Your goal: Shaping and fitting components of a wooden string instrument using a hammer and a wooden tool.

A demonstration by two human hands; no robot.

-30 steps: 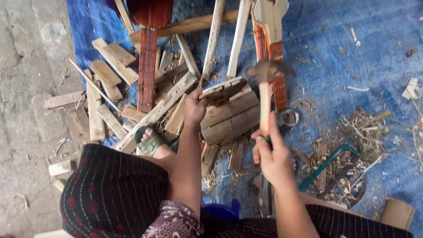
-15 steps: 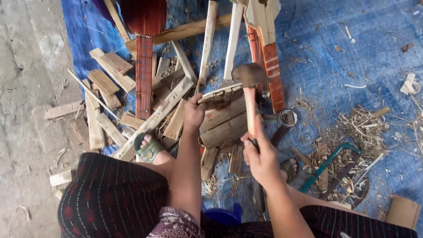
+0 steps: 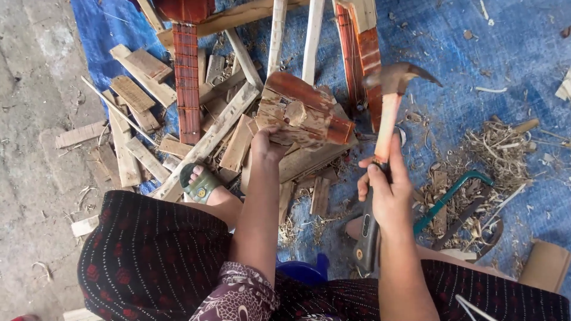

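Wooden block [image 3: 303, 116], reddish on top and nailed together from small pieces, is sitting tilted above the pile of wood scraps [image 3: 178, 131]. The left hand [image 3: 266, 144] is gripping its lower edge, fingers wrapped tight. The right hand [image 3: 386, 190] is clenching a claw hammer [image 3: 389, 95], head raised beside the block, over the blue tarp [image 3: 505, 65].

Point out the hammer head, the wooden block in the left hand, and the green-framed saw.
hammer head [image 3: 397, 77], head view, middle of the metal head.
wooden block [image 3: 303, 116], head view, its upper face.
green-framed saw [image 3: 453, 193], head view, on the frame.
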